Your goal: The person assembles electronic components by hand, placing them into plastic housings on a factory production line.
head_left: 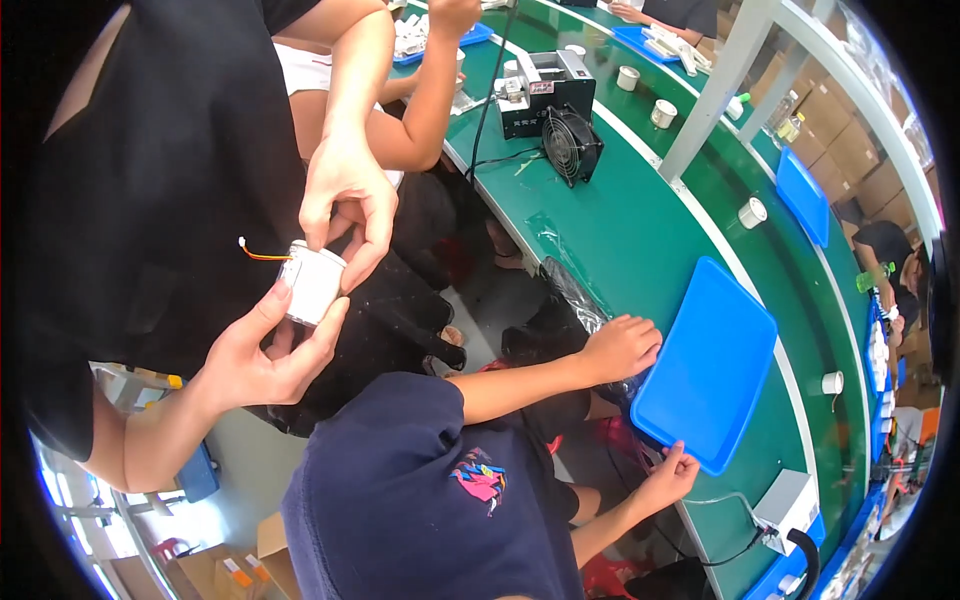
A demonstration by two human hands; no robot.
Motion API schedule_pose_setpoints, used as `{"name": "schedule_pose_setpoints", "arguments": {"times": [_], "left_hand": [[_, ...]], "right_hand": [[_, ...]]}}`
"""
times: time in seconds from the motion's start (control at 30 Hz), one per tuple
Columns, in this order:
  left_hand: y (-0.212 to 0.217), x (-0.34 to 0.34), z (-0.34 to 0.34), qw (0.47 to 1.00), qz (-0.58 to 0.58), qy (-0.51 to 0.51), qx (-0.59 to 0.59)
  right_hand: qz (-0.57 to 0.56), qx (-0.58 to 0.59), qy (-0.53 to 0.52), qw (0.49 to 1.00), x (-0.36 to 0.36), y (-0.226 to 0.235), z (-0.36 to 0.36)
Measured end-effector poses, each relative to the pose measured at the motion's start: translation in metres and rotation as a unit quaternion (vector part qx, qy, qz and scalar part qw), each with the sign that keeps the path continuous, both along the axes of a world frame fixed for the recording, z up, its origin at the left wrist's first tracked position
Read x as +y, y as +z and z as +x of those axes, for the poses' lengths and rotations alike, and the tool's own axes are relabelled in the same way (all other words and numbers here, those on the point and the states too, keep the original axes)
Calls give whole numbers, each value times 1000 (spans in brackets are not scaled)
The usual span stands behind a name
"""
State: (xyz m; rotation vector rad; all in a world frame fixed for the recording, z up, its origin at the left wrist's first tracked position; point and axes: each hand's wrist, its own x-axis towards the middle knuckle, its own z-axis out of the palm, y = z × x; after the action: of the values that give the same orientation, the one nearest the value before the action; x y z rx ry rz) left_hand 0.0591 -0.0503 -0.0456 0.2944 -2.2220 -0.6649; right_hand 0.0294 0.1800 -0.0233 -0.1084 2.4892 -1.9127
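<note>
A blue tray (712, 370) lies on the green worktop in front of me. My right hand (670, 477) pinches its near corner, thumb and fingers at the rim. By the tray's left edge, my left hand (622, 350) has its fingers curled in; whether anything is inside them is hidden. To my left, a co-worker in black holds up a small white cylindrical device (318, 285) in both hands. Thin red, yellow and dark wires (262, 256) stick out of its side and end in a white plug.
Farther up the table stands a black machine (545, 95) with a fan (573, 147). White cups (663, 113) sit on the green track behind a pale rail. A white box (787, 508) with cables is near my right hand. Another blue tray (802, 197) lies across the track.
</note>
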Motion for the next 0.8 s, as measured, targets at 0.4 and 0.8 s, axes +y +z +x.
{"name": "schedule_pose_setpoints", "arguments": {"times": [0.4, 0.8], "left_hand": [[0, 2, 0, 1000, -11, 3, 8], [4, -1, 1, 1000, 2, -24, -7]], "right_hand": [[27, 27, 7, 999, 3, -5, 1], [26, 16, 6, 1000, 7, -8, -2]]}}
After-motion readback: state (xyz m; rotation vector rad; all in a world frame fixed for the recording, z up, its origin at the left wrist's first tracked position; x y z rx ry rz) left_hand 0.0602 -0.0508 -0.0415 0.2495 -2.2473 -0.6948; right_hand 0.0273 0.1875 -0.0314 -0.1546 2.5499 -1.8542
